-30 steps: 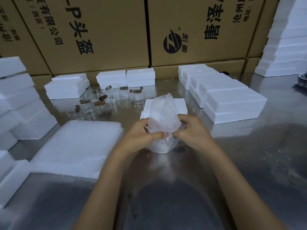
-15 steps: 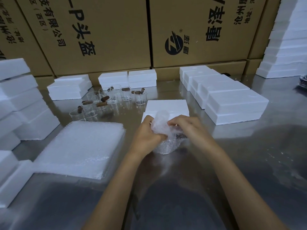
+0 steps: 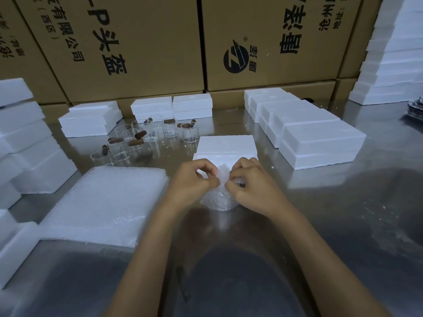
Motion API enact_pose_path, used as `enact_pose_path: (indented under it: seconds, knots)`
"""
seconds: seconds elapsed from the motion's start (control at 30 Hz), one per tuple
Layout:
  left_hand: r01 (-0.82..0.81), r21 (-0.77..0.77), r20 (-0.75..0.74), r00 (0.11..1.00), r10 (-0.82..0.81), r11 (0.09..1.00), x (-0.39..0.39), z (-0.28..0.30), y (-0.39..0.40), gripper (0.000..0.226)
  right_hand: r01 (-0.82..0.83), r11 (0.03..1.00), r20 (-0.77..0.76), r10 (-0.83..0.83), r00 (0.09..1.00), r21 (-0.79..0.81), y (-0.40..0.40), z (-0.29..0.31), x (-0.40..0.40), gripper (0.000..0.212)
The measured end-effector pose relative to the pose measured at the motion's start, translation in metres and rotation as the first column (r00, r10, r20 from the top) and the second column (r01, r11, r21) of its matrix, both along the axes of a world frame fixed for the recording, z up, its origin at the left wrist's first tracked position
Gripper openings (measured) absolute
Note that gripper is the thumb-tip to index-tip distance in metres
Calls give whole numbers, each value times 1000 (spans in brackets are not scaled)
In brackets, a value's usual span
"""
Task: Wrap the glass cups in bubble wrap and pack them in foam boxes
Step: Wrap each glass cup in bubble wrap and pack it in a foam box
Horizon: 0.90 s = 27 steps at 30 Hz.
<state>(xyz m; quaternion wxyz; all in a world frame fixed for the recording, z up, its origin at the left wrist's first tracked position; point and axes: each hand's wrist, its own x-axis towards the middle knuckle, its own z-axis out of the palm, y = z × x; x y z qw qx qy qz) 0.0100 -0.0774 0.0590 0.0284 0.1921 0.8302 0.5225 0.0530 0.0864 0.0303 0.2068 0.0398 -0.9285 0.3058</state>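
Here, at nine o'clock on the steel tabletop (image 3: pixel 343 225), a stack of bubble wrap sheets (image 3: pixel 103 202) lies flat, with loose glass cups (image 3: pixel 146 138) at eleven. At centre, the left hand (image 3: pixel 192 179) and right hand (image 3: pixel 254 184) both pinch the gathered top of a bubble-wrapped cup (image 3: pixel 217 200) standing on the tabletop. A closed foam box (image 3: pixel 226 147) sits just behind at twelve.

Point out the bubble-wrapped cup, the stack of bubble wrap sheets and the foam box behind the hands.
bubble-wrapped cup (image 3: pixel 217 200), head view, lower wrapped side.
stack of bubble wrap sheets (image 3: pixel 107 202), head view, top sheet.
foam box (image 3: pixel 226 145), head view, lid.
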Motion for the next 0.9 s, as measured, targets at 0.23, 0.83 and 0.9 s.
enact_pose_path:
  seconds: [0.23, 0.83, 0.9]
  knots:
    - [-15, -408, -366, 919, -148, 913, 2, -8, 8, 17, -54, 891, -182, -32, 983, -450, -6, 18, 10, 30]
    - [-18, -300, -387, 916, -105, 954, -7, -15, 3, 25, 60, 852, -215, -198, 956, -520, -9, 7, 2, 30]
    - [-3, -299, -380, 918, -116, 954, -7, -16, 3, 20, 91, 818, -196, -242, 950, -568, -1, 7, -1, 30]
